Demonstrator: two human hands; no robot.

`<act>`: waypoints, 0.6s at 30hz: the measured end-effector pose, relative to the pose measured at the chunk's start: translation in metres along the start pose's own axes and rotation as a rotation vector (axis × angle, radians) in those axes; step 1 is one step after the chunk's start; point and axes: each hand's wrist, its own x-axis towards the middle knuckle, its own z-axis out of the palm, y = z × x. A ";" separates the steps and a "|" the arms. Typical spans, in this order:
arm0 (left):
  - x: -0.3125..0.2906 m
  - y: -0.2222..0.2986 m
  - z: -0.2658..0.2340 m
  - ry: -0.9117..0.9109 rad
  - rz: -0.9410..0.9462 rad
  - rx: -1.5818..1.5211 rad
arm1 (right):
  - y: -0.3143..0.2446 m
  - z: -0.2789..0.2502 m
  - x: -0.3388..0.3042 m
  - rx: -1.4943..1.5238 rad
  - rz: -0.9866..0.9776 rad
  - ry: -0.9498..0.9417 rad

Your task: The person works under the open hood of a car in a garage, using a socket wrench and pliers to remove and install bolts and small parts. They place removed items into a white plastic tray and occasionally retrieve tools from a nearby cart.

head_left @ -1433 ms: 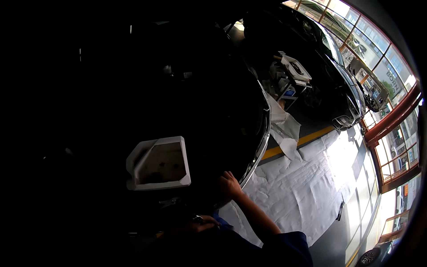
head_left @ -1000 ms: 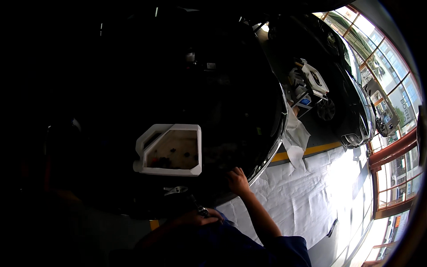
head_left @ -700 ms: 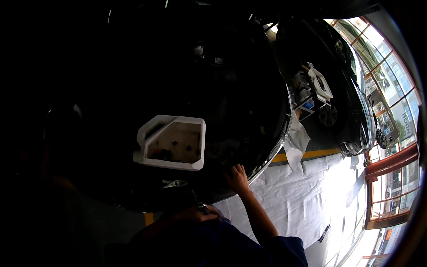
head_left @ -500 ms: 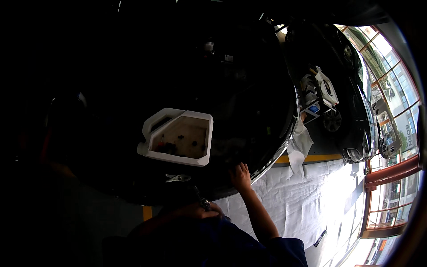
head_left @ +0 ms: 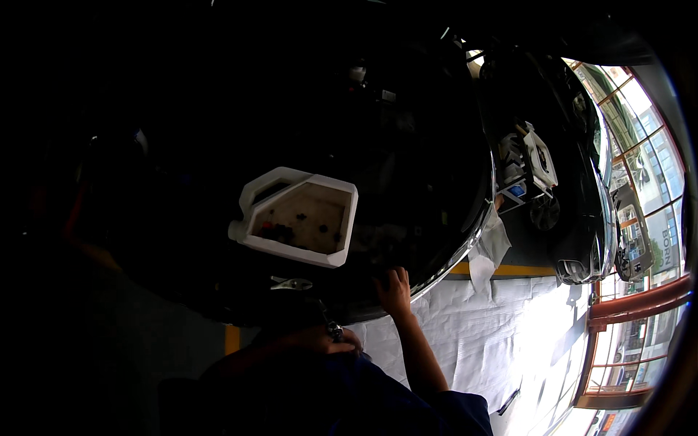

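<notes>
A shiny metal tool with a round head (head_left: 334,331), perhaps a ratchet, is in my left hand (head_left: 336,343), close to my body; its fingers are closed and partly in shadow. My right hand (head_left: 395,292) rests at the dark front edge of the car's engine bay (head_left: 429,251), fingers bent and slightly apart, nothing visible in them. Farther in, a white plastic jug with one side cut away (head_left: 347,218) lies flat, with several small dark parts and a red one inside. A pair of pliers (head_left: 292,283) lies between the jug and my left hand.
Deep shadow hides most of the engine bay. White sheeting (head_left: 465,341) covers the floor at right, with a dark slim object (head_left: 509,402) on it. A cart with another cut jug (head_left: 540,161) stands by a second dark car (head_left: 582,218). Large windows line the far right.
The view has shifted slightly, so the jug and cart sit a little differently in the picture. Both hands hold nearly the same positions.
</notes>
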 end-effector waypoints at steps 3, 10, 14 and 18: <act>0.000 -0.001 0.000 -0.001 0.038 -0.022 | 0.006 0.002 -0.002 0.019 -0.029 -0.006; 0.002 0.007 -0.004 -0.011 0.003 0.044 | 0.008 0.013 -0.005 -0.085 0.040 -0.002; 0.004 -0.004 0.001 0.053 0.055 0.007 | -0.004 0.001 -0.001 0.010 0.010 0.021; 0.006 0.000 0.002 0.075 0.038 0.032 | 0.015 0.012 -0.010 -0.054 0.026 -0.014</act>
